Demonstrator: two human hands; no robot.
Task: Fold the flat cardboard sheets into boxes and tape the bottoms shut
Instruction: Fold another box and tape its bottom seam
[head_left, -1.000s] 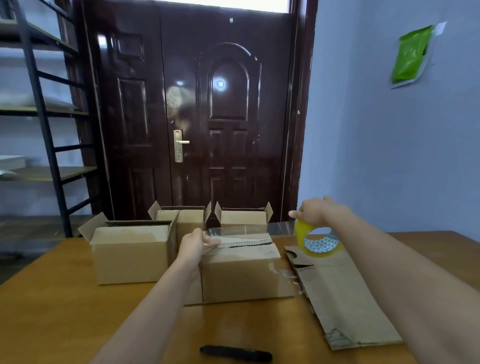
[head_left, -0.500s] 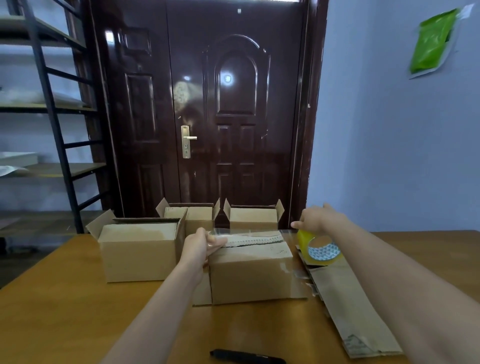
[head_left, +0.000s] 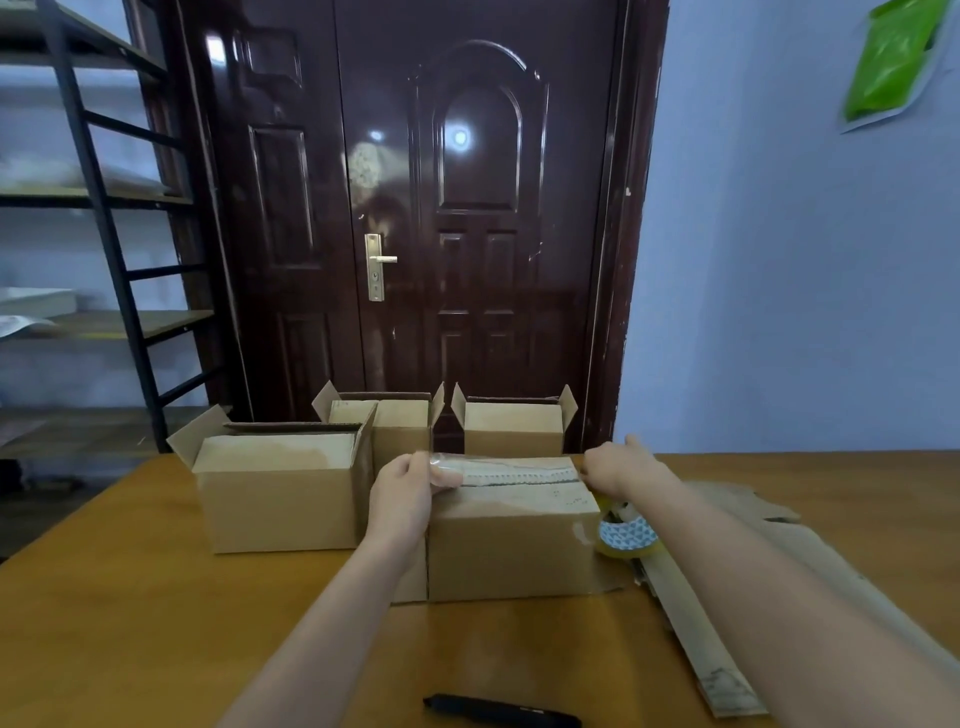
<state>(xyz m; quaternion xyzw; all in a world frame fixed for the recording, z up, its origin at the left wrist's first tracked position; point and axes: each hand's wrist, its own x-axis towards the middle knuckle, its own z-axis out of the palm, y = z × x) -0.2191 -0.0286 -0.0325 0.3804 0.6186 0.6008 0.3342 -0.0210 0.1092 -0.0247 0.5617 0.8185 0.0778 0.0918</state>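
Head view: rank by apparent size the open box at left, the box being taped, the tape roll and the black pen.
1. open box at left and box being taped: look alike, left unranked.
2. black pen: close to the camera, so unsure.
3. tape roll: partly hidden.

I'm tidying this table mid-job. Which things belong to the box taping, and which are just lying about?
In use: box being taped, clear tape strip, tape roll, flat cardboard sheets, left hand, right hand.

Lying about: three open boxes, black marker, green packet on the wall.
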